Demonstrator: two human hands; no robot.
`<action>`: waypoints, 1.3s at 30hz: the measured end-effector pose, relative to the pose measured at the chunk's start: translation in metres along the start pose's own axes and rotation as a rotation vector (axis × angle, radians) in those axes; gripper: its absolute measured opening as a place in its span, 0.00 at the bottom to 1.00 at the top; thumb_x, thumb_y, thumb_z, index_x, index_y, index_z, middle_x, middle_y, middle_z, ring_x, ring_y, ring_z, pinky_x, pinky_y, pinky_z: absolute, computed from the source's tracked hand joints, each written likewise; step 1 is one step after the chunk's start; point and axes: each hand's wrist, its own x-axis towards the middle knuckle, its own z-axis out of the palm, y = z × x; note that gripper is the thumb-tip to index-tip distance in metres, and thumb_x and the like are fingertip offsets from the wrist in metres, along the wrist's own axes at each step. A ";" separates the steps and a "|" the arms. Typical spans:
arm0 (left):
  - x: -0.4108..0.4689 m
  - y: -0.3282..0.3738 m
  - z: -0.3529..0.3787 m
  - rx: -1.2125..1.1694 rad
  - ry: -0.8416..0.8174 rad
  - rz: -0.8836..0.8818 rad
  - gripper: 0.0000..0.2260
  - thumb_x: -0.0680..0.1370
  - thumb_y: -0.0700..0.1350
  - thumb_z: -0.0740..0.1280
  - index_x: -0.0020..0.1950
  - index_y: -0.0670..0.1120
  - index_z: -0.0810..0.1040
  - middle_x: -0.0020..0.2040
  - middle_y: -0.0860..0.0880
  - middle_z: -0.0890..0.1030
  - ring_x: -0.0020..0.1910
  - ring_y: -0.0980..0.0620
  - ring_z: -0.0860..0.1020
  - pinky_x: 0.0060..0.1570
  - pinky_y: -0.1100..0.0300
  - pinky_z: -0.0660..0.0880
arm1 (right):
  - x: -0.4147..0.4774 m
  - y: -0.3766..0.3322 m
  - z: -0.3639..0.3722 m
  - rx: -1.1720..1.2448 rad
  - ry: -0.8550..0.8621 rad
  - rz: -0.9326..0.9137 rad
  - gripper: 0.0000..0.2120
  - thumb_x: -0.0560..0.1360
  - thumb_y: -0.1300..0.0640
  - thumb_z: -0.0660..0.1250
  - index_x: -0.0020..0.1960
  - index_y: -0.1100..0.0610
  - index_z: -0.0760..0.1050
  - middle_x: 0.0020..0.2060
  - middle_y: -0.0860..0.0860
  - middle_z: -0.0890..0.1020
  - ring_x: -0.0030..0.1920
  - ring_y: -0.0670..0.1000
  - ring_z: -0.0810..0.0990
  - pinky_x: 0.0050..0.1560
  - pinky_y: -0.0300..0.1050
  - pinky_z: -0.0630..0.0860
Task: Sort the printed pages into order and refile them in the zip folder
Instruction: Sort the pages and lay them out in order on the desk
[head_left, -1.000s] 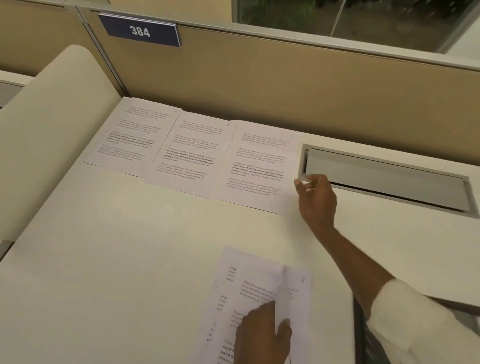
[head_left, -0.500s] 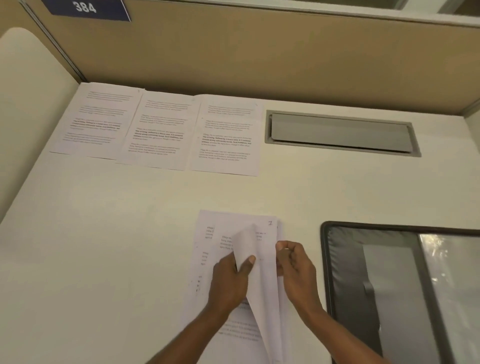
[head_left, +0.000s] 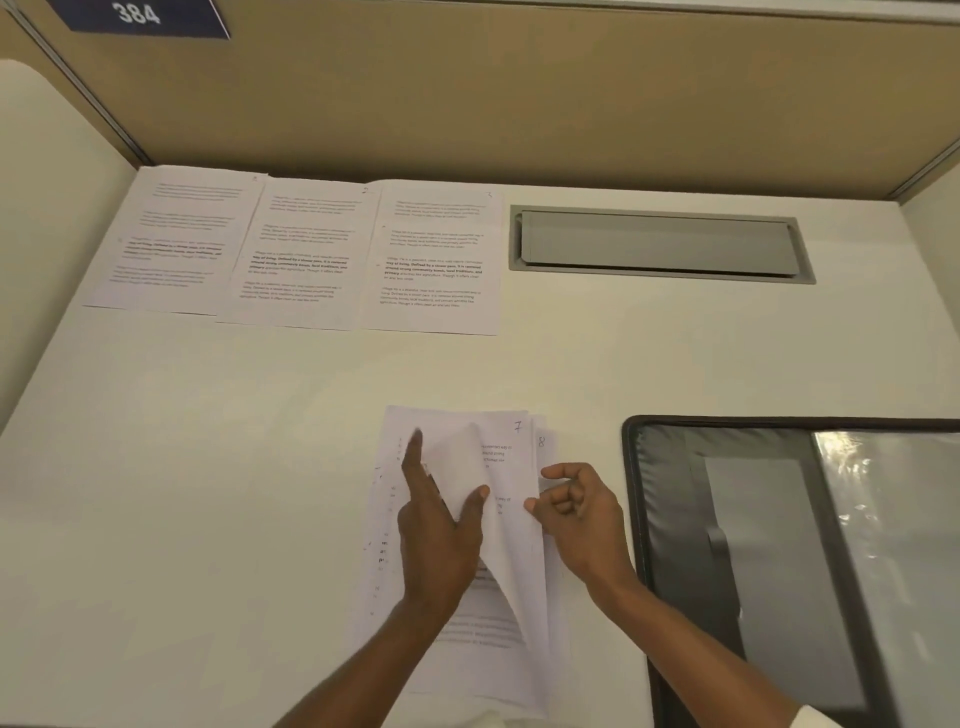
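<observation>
— White printed pages (head_left: 467, 639) lie stacked on the cream table (head_left: 208, 493) before us; where is the black-edged clear zip folder (head_left: 665, 493)?
— Just right of the stack, flat. Our left grip (head_left: 436, 535) pinches the curled top sheet (head_left: 457, 467) under its thumb, forefinger straight.
— And our right grip (head_left: 582, 514)?
— Fingers curled at that sheet's edge; we cannot tell if they hold it. Three more printed pages (head_left: 311, 254) lie side by side by the beige partition (head_left: 519, 104).
</observation>
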 end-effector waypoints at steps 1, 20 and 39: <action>-0.002 -0.001 0.000 0.039 0.017 0.079 0.40 0.80 0.45 0.74 0.85 0.59 0.54 0.40 0.57 0.80 0.31 0.56 0.78 0.30 0.65 0.76 | 0.000 -0.001 0.002 -0.010 0.004 -0.003 0.17 0.74 0.58 0.80 0.57 0.46 0.79 0.38 0.47 0.85 0.41 0.49 0.85 0.49 0.51 0.85; -0.006 0.004 0.020 0.155 0.052 -0.007 0.06 0.80 0.52 0.74 0.49 0.51 0.85 0.43 0.59 0.84 0.38 0.58 0.81 0.46 0.50 0.81 | -0.023 -0.015 0.006 0.338 -0.179 0.072 0.06 0.82 0.56 0.70 0.50 0.55 0.84 0.47 0.56 0.88 0.51 0.59 0.86 0.58 0.61 0.81; -0.003 0.006 0.022 0.293 0.015 -0.087 0.06 0.79 0.53 0.72 0.46 0.52 0.83 0.36 0.60 0.81 0.35 0.61 0.79 0.36 0.55 0.81 | 0.055 -0.023 -0.011 -0.358 0.152 -0.198 0.26 0.74 0.44 0.77 0.69 0.50 0.76 0.50 0.41 0.82 0.56 0.49 0.78 0.53 0.52 0.80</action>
